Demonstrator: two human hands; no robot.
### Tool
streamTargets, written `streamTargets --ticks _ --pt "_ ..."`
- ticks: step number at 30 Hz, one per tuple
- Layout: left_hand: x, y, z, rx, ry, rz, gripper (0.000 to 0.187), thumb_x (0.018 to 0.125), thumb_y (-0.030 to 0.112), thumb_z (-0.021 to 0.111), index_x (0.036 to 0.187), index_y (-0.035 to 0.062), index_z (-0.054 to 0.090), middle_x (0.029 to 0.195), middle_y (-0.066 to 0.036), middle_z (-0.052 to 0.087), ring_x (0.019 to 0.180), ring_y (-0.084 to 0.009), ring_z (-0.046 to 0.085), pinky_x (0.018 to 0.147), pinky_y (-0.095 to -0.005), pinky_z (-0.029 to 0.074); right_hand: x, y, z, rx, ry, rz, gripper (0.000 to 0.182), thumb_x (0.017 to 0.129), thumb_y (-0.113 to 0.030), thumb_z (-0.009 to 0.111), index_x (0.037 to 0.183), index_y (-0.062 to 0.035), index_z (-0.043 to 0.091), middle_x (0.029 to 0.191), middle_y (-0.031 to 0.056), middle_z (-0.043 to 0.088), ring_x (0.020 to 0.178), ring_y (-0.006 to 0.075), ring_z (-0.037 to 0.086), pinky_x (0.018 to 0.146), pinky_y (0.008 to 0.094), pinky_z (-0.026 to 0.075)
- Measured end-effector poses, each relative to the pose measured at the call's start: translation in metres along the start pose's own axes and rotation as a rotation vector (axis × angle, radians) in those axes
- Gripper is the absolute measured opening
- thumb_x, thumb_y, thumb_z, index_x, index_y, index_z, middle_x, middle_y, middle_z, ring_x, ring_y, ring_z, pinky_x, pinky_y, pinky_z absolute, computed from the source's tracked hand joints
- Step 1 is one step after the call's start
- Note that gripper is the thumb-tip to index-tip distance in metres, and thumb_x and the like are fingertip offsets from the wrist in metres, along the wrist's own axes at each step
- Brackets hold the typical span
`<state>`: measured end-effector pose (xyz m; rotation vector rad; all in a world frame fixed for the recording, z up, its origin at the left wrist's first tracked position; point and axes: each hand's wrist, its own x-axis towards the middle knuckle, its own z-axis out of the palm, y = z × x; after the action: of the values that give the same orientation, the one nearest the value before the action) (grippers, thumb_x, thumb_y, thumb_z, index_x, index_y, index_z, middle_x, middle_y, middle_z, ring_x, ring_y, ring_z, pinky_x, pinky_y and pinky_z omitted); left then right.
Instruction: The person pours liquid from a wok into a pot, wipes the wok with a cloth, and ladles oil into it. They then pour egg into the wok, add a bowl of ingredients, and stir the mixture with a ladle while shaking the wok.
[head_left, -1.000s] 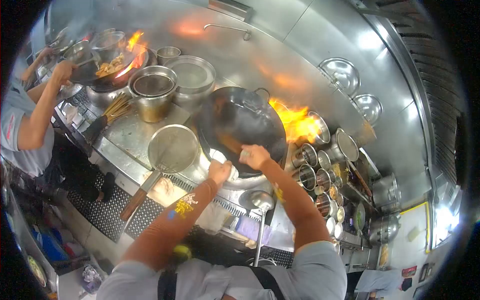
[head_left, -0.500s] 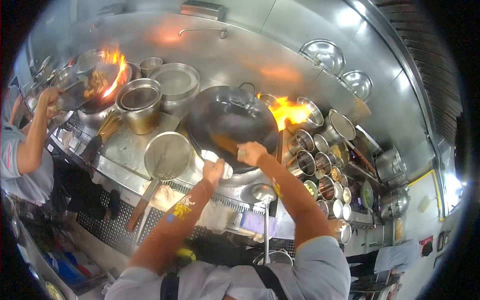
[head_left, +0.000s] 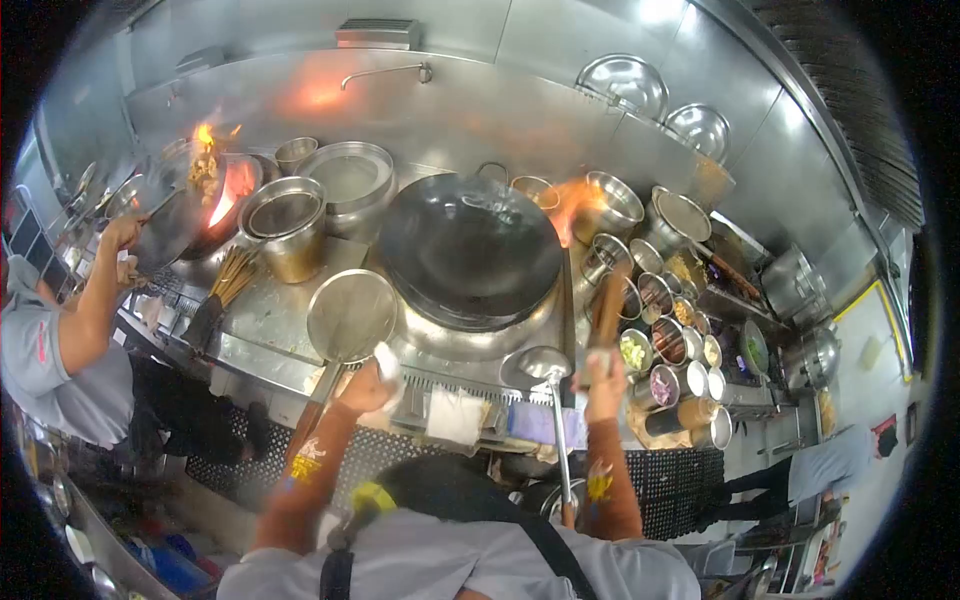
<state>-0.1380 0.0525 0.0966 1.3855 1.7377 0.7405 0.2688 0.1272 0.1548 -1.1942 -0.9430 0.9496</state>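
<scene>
My left hand (head_left: pixel 364 390) is closed on a folded white cloth (head_left: pixel 387 362), just below the round mesh strainer (head_left: pixel 352 315). Off to the right, my right hand (head_left: pixel 603 388) grips a long brown brush (head_left: pixel 608 308), apparently bamboo and blurred by motion. The brush points away from me, beside the seasoning pots. Between and beyond my hands, a large black wok (head_left: pixel 470 250) sits on the stove, apart from both. A steel ladle (head_left: pixel 545 364) lies left of my right hand, its handle toward me.
Flames (head_left: pixel 577 208) rise right of the wok. Several seasoning pots (head_left: pixel 672 340) crowd the right side. At left are a steel pot (head_left: pixel 285 225) and a bamboo brush (head_left: pixel 232 275). A co-worker (head_left: pixel 70 340) tosses food in a flaming wok (head_left: pixel 165 230).
Both hands have left the wok. My left hand moved left and toward me with the cloth; my right hand brought the brush out of the wok to the right.
</scene>
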Motion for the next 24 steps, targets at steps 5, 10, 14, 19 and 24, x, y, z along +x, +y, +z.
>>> streamTargets --ticks 5,10,14,19,24 --pt "-0.003 -0.035 0.048 0.978 0.133 0.072 0.075 0.072 0.017 0.064 0.135 -0.0092 0.032 0.124 -0.037 0.049 0.098 -0.0357 0.062 0.074 -0.0425 0.054 -0.065 0.054 0.008 0.015 -0.137 0.422 0.065 0.082 -0.017 0.070 0.137 0.0000 0.038 0.089 0.0096 0.065 0.057 0.0165 0.060 0.041 0.0286 0.048" --pt "-0.005 -0.044 0.066 1.029 0.142 0.140 0.055 0.083 0.023 0.052 0.127 -0.0083 0.045 0.119 -0.032 0.053 0.099 -0.0360 0.061 0.071 -0.0406 0.055 -0.075 0.096 0.014 -0.288 -0.179 0.387 0.053 0.082 -0.021 0.068 0.127 0.0007 0.052 0.094 0.0156 0.066 0.067 0.0203 0.064 0.063 0.0331 0.052" --pt "-0.010 -0.047 0.058 1.001 0.123 0.066 0.060 0.083 0.026 0.054 0.131 -0.0071 0.042 0.126 -0.033 0.049 0.102 -0.0364 0.060 0.073 -0.0416 0.054 -0.078 0.123 -0.007 -0.998 -0.304 0.023 0.053 0.082 -0.033 0.063 0.125 -0.0020 0.055 0.103 0.0243 0.063 0.095 0.0393 0.059 0.086 0.0482 0.045" --pt "-0.022 -0.044 0.057 1.022 0.205 0.185 0.054 0.079 0.022 0.057 0.130 0.0079 0.049 0.123 -0.028 0.051 0.078 -0.0311 0.064 0.055 -0.0425 0.051 -0.127 0.024 0.026 -1.023 -0.366 -0.390 0.026 0.086 -0.028 0.055 0.092 -0.0036 0.062 0.085 0.0221 0.062 0.083 0.0388 0.060 0.074 0.0454 0.047" --pt "-0.029 -0.003 0.050 0.381 0.282 0.354 0.033 0.072 0.018 0.061 0.100 0.0018 0.061 0.095 -0.020 0.061 0.073 -0.0343 0.063 0.062 -0.0443 0.051 -0.134 0.126 0.012 -1.174 -1.334 -0.252 0.040 0.089 -0.036 0.043 0.087 -0.0034 0.066 0.093 0.0176 0.067 0.083 0.0374 0.062 0.072 0.0439 0.050"
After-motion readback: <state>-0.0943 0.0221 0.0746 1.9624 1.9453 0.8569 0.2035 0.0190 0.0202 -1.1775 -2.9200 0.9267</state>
